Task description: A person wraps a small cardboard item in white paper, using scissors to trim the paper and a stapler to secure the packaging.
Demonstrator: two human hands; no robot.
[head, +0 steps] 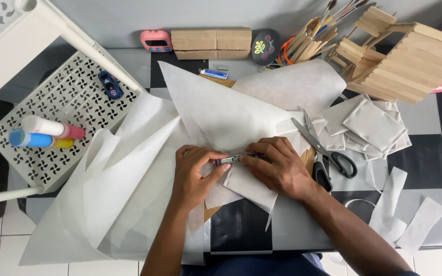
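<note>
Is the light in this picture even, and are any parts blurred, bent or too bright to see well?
Head view: soft, even light with faint shadows under the left hand and right hand; the white paper sheets look bright but keep their folds; the small metal tool between the hands is small and hard to identify; straight lines of the white rack bend slightly near the left edge.
</note>
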